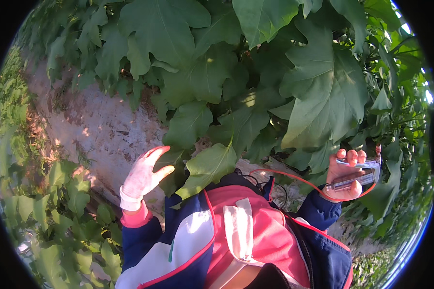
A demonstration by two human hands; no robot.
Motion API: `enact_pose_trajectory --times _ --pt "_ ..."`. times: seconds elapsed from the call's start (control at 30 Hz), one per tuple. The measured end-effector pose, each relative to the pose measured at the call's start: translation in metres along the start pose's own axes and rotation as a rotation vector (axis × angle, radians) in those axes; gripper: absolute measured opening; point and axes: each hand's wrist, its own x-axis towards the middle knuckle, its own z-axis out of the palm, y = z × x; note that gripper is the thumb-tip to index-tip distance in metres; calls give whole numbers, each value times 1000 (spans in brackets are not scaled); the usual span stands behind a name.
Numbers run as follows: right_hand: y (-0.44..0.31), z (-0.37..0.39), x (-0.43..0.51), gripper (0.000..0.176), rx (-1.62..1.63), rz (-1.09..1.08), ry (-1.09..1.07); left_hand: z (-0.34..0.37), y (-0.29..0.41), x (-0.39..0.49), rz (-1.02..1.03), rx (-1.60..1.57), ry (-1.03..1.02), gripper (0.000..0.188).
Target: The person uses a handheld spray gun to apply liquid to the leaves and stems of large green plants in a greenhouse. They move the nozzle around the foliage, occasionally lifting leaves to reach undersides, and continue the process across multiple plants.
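My left hand, in a thin pale glove, has its fingers and thumb apart with nothing between them. Right beside it hangs a broad green leaf, which also overlaps the front of my jacket. On the other side, my right hand is closed around a hand-held trigger sprayer with a shiny lever and a clear cylinder. Its narrow nozzle points away from me, up against the foliage. A thin orange hose loops from the tool past my wrist toward my waist.
Large lobed leaves of tall plants, apparently eggplants, crowd the space before me. Pale, dry soil runs along the left, with lower plants beyond it. Dark thin cables hang at my waist.
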Motion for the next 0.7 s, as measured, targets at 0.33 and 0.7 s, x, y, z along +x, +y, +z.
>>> enact_pose_trajectory --times 0.33,0.7 --pt "124 121 80 65 -104 186 -181 -64 131 94 789 132 372 45" --pt "147 81 104 50 88 67 -173 -114 250 255 792 125 26 87"
